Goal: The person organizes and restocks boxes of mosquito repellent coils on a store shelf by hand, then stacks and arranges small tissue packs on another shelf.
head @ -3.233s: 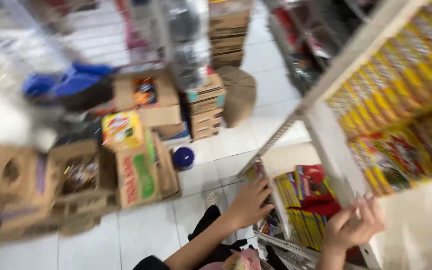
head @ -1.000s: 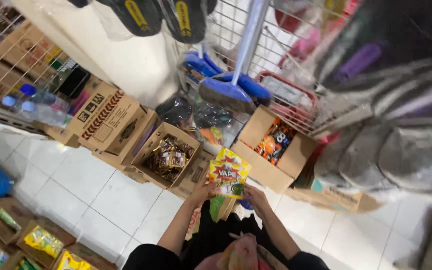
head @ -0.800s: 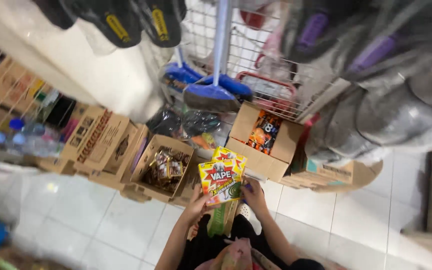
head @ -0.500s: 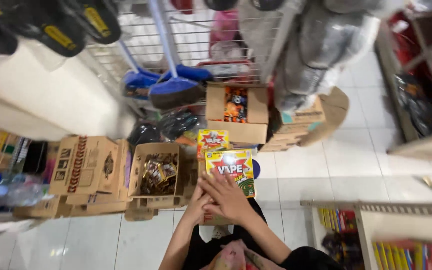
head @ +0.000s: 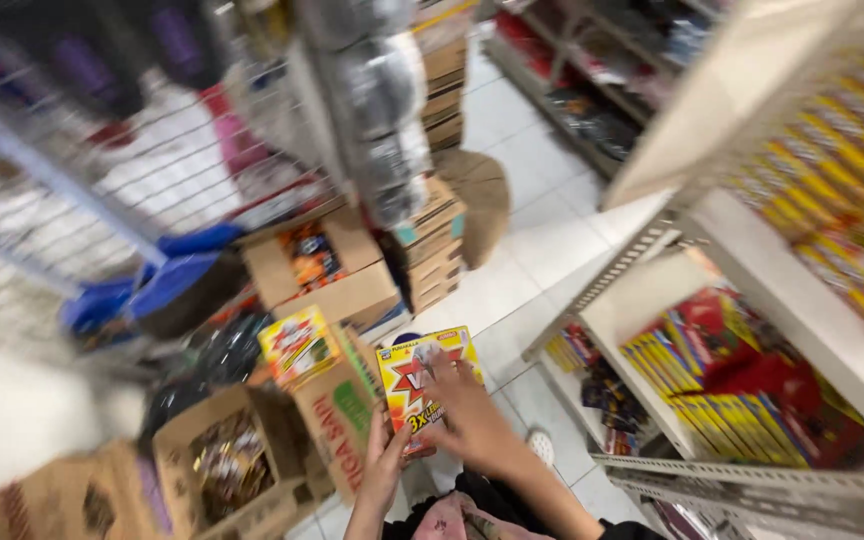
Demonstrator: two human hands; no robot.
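Low in the middle of a blurred view: left hand [head: 384,462] gripping the lower left edge of a flat yellow packet [head: 428,384] with a red starburst, fingers curled up against its side. Right hand [head: 464,412] lying over the packet's front, fingers spread across the print, thumb side toward the upper edge; seemingly pressing or holding it from the front, though how far round the packet the fingers curl is not clear. Packet held tilted, above the white tiled floor [head: 512,290], just right of the cardboard boxes.

Just left of the packet, touching or nearly so: tall brown carton [head: 336,420] with green and red print on its side, topped by a second yellow packet [head: 297,345] lying askew. Farther left and nearer: open brown box [head: 227,465] full of small dark and gold wrapped goods. Behind these, farther off: open carton [head: 322,265] showing orange packs, then a stack of flat cartons [head: 432,250] rising up the middle. Blue dustpans or brush heads [head: 157,285] at the far left, against a white wire rack [head: 102,170].

On the right: white metal shelving [head: 752,480] with rows of yellow and red packets [head: 712,370] on the low shelf, more yellow packs [head: 852,200] on the shelf above. Near bottom centre: pink fabric [head: 452,520] and dark clothing below the forearms.
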